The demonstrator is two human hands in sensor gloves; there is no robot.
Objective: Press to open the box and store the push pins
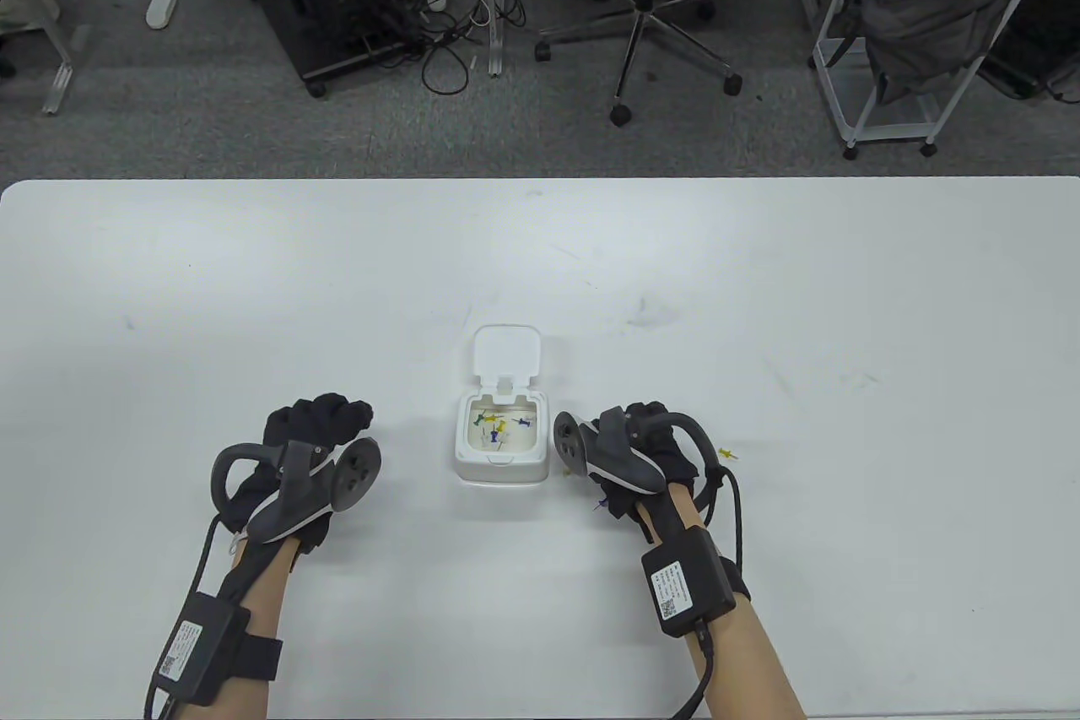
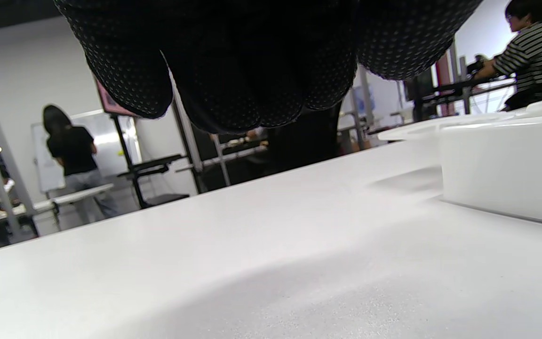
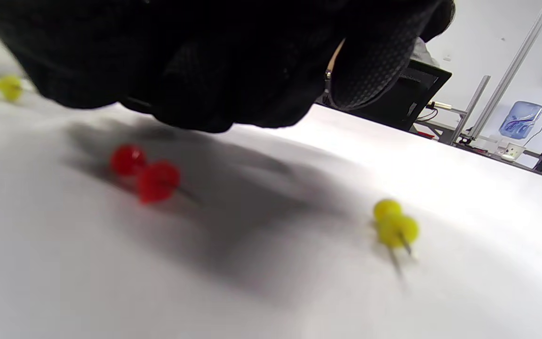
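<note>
Box: white box [image 1: 499,450] sits at table centre, lid [image 1: 505,351] flipped back toward 12 o'clock, so the pressing step looks done.
Stored: several push pins [image 1: 503,424] already lie inside.
Left over: a red pin [image 3: 146,176] and yellow pin [image 3: 394,227] on the table under the right hand; another yellow pin [image 1: 727,454] at its 3 o'clock.
Right hand [image 1: 629,454]: fingers curled low over pins; grip cannot be told.
Left hand [image 1: 308,458]: at box's 9 o'clock, loosely curled, holding nothing.

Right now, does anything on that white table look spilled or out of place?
Yes: a few plastic push pins lie loose on the white table rather than in the small white box: a red push pin and a yellow push pin under the right hand, another yellow pin beside it.
</note>
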